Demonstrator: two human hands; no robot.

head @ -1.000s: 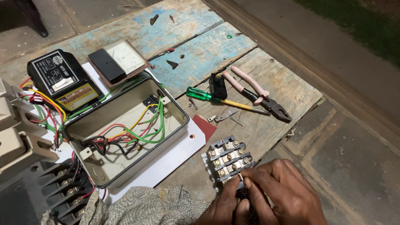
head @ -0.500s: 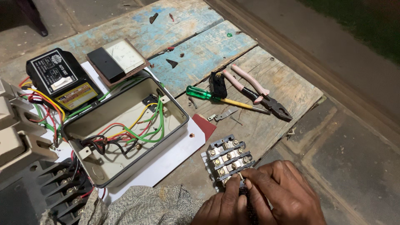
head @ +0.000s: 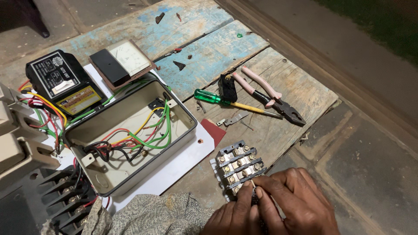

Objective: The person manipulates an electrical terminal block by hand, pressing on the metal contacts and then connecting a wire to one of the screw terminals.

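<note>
1. Head view, the surface: worn wooden planks with flaking blue paint at the far left lie on a grey concrete floor. A strip of grass shows at the far right corner.

2. On the left stands an open grey box, with red, yellow, green and black wires coiled inside. It rests on a white sheet.

3. Beyond the box lie a black module with a yellow label and a panel meter with a white dial. At the far left edge is a beige casing, and in front of it a black ribbed block.

4. Right of the box, on the planks, lie a green-handled screwdriver, pink-handled pliers and a small black part, all close together.

5. A patterned cloth lies at the near edge, just left of the hands.

6. The terminal block, grey with rows of brass screws, sits near the middle of the near edge, between the box and the hands.

7. The left hand and right hand meet at the block's near side. The fingers are curled in tight, pinching a thin dark tool whose tip touches the block. Which hand bears the main grip, I cannot tell.
</note>
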